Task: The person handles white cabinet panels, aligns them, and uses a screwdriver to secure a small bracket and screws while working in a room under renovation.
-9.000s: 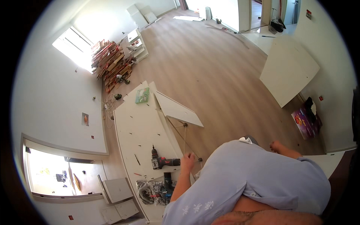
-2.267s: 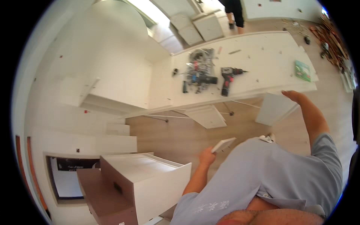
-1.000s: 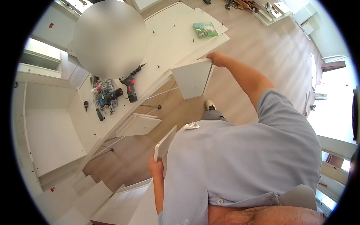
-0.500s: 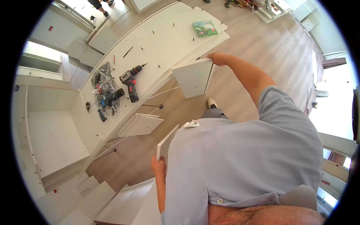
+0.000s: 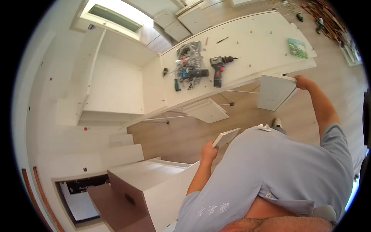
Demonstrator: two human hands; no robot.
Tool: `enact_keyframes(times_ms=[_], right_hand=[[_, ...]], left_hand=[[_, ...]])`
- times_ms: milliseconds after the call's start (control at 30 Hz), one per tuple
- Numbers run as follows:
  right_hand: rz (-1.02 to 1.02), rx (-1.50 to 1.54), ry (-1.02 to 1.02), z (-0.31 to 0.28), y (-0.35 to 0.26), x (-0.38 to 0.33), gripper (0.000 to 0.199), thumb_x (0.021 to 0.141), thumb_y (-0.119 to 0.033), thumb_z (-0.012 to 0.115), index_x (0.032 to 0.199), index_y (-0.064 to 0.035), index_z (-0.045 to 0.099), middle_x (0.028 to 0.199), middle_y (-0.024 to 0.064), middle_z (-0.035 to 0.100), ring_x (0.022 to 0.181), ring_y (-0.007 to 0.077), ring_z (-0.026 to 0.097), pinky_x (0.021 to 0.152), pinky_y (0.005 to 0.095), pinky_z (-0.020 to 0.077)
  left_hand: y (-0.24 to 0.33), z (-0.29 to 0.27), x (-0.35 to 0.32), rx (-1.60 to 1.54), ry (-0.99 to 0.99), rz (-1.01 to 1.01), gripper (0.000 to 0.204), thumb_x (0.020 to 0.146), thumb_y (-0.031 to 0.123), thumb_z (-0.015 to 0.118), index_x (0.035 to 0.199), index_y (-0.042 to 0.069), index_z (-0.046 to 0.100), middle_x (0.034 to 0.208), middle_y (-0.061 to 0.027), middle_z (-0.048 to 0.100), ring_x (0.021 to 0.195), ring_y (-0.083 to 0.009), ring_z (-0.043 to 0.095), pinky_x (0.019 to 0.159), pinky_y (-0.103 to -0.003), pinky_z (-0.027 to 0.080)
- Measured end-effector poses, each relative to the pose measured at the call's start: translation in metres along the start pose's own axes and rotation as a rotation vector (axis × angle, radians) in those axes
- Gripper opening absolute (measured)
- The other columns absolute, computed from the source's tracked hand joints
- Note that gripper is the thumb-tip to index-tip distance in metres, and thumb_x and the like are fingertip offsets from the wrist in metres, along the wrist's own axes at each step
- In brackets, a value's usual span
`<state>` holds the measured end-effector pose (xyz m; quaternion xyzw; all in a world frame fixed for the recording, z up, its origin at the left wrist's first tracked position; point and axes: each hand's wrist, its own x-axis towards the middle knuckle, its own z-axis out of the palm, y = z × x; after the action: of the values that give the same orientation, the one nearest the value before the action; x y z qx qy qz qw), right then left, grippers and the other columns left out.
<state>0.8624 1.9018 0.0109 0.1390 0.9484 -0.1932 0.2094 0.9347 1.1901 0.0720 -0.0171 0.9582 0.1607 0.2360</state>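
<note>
The right hand [image 5: 303,82] grips a white board [image 5: 275,92] at the counter [image 5: 255,46] edge; the left hand [image 5: 208,150] grips a small panel [image 5: 226,137]. Floor between lies open. Both grips match before.

Left hand [image 5: 209,150] clenched, right hand [image 5: 303,82] outstretched

A long tabletop [image 5: 247,42] runs across the upper middle. On it the drill [image 5: 218,69] lies just right of a heap of bags [image 5: 188,65], with a booklet [image 5: 298,48] well to the right near the far end. A panel [image 5: 275,92] hangs at the tabletop's front edge on the right; another panel [image 5: 207,110] sits beneath its middle. A small board [image 5: 225,137] is nearer, and a drawer box [image 5: 148,189] stands at lower left.
</note>
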Motion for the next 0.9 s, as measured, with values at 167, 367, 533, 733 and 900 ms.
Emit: enact_keyframes(times_ms=[167, 367, 533, 733, 900], right_hand=[[0.071, -0.363, -0.208, -0.023, -0.093, -0.020, 0.032, 0.080, -0.026, 0.075, 0.103, -0.0034, 0.074, 0.109, 0.0212, 0.073, 0.104, 0.0379, 0.070, 0.092, 0.0460, 0.0559], [-0.058, -0.115, -0.079, 0.003, -0.112, -0.062, 0.034, 0.083, -0.030, 0.076, 0.111, -0.0124, 0.074, 0.104, 0.0177, 0.074, 0.100, 0.0388, 0.070, 0.087, 0.0478, 0.0558], [-0.094, 0.017, -0.070, 0.018, -0.114, -0.078, 0.033, 0.083, -0.027, 0.077, 0.112, -0.0118, 0.073, 0.104, 0.0191, 0.074, 0.100, 0.0412, 0.069, 0.088, 0.0494, 0.0546], [-0.079, -0.095, -0.043, 0.028, -0.110, -0.081, 0.030, 0.083, -0.027, 0.074, 0.109, -0.0134, 0.075, 0.104, 0.0188, 0.074, 0.101, 0.0402, 0.069, 0.089, 0.0498, 0.0551], [-0.081, -0.051, -0.012, 0.033, -0.112, -0.081, 0.026, 0.081, -0.028, 0.076, 0.102, -0.0120, 0.076, 0.103, 0.0197, 0.074, 0.100, 0.0413, 0.069, 0.089, 0.0503, 0.0551]], left_hand=[[-0.047, 0.051, 0.004, -0.050, 0.035, -0.025, 0.037, 0.088, 0.034, 0.071, 0.117, 0.012, 0.069, 0.109, -0.0222, 0.072, 0.103, -0.0460, 0.067, 0.087, -0.053, 0.053], [-0.013, 0.032, 0.006, -0.112, -0.010, -0.008, 0.040, 0.089, 0.038, 0.072, 0.118, 0.010, 0.070, 0.105, -0.0220, 0.073, 0.100, -0.0452, 0.068, 0.086, -0.052, 0.054], [-0.021, 0.023, 0.013, -0.219, 0.000, -0.186, 0.042, 0.091, 0.042, 0.070, 0.114, 0.007, 0.071, 0.103, -0.0232, 0.074, 0.100, -0.0437, 0.069, 0.086, -0.053, 0.053], [-0.014, -0.020, 0.039, 0.211, -0.047, -0.030, 0.053, 0.094, 0.047, 0.067, 0.116, -0.001, 0.066, 0.109, -0.0280, 0.071, 0.103, -0.0457, 0.068, 0.090, -0.053, 0.053], [0.005, -0.028, 0.050, 0.181, 0.020, 0.030, 0.052, 0.093, 0.040, 0.071, 0.128, 0.004, 0.060, 0.114, -0.0269, 0.071, 0.108, -0.0456, 0.067, 0.093, -0.054, 0.053]])
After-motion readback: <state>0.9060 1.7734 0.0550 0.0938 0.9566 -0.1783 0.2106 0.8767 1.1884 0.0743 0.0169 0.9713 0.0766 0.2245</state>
